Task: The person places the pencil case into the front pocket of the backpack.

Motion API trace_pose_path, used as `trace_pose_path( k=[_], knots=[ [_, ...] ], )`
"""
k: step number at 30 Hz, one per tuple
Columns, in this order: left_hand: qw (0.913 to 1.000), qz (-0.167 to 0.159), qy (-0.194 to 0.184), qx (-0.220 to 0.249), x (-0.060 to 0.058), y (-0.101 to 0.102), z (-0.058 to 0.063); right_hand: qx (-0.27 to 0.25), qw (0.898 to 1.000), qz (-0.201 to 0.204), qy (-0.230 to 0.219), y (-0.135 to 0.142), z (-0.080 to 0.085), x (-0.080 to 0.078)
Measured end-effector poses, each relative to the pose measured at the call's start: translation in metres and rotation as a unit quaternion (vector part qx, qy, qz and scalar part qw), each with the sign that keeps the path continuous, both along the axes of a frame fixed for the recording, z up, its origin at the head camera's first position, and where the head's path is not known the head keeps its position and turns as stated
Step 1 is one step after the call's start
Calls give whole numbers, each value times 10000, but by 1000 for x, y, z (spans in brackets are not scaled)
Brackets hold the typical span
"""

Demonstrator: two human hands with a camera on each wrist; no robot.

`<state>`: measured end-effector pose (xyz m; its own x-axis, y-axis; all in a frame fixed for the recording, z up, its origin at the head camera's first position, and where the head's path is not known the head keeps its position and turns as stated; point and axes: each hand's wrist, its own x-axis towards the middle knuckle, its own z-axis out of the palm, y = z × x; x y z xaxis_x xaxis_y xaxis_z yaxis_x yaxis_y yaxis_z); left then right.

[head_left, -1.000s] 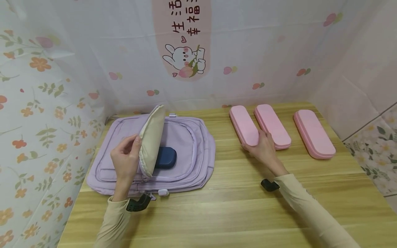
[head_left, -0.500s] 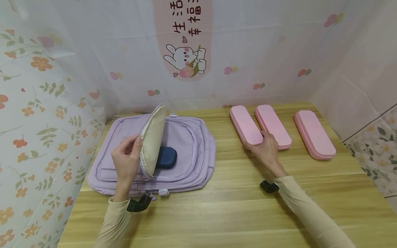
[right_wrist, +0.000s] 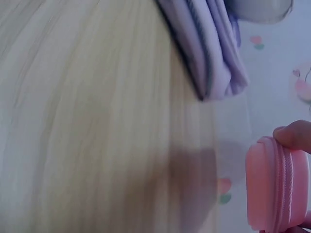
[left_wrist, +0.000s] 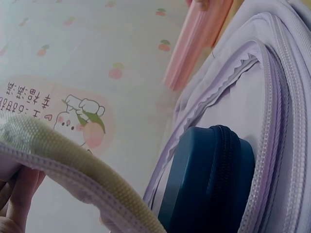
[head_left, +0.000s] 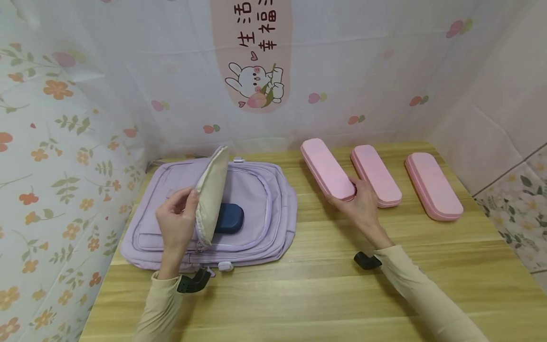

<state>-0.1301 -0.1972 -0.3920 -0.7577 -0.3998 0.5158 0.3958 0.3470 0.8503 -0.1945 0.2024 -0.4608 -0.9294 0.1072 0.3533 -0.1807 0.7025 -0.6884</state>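
A lilac backpack [head_left: 252, 190] lies flat on the table at the left. My left hand [head_left: 176, 219] pinches the edge of its cream-lined pocket flap [head_left: 212, 194] and keeps it raised. Inside the pocket sits a dark blue zippered case [left_wrist: 209, 179], partly hidden by the flap in the head view. My right hand [head_left: 359, 205] grips the near end of a pink zippered case [head_left: 326, 168], thumb on one side and fingers on the other. In the right wrist view this pink case [right_wrist: 277, 187] appears raised off the wood.
Two more pink cases, a middle one [head_left: 376, 175] and a right one [head_left: 433, 186], lie on the wooden table [head_left: 299, 299]. A patterned cloth [head_left: 342, 61] hangs behind the table, and a floral one [head_left: 64, 166] at the left.
My right hand has lifted the leftmost pink case and shifted it left, away from the middle one. The left hand still holds the flap up, nearly unmoved.
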Motion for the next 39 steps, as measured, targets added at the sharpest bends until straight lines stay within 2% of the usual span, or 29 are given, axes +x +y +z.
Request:
trace_pose_path(
  k=[5, 11, 21, 32, 39],
  knots=[
    [10000, 32, -5, -45, 1, 1, 0, -98, 9996, 198, 149, -15, 9, 6],
    [10000, 50, -23, 0, 1, 0, 0, -289, 9971, 653, 277, -35, 17, 12],
    [9999, -72, -112, 14, -1, 1, 0, -155, 9895, 1326, 553, -65, 16, 21],
    [9999, -93, -86, 64, 0, 1, 1, -69, 9731, 2276, 362, -90, 15, 28],
    [9999, -86, -111, 49, 1, 1, 1, 41, 9662, 2566, 235, -102, 12, 23]
  ],
)
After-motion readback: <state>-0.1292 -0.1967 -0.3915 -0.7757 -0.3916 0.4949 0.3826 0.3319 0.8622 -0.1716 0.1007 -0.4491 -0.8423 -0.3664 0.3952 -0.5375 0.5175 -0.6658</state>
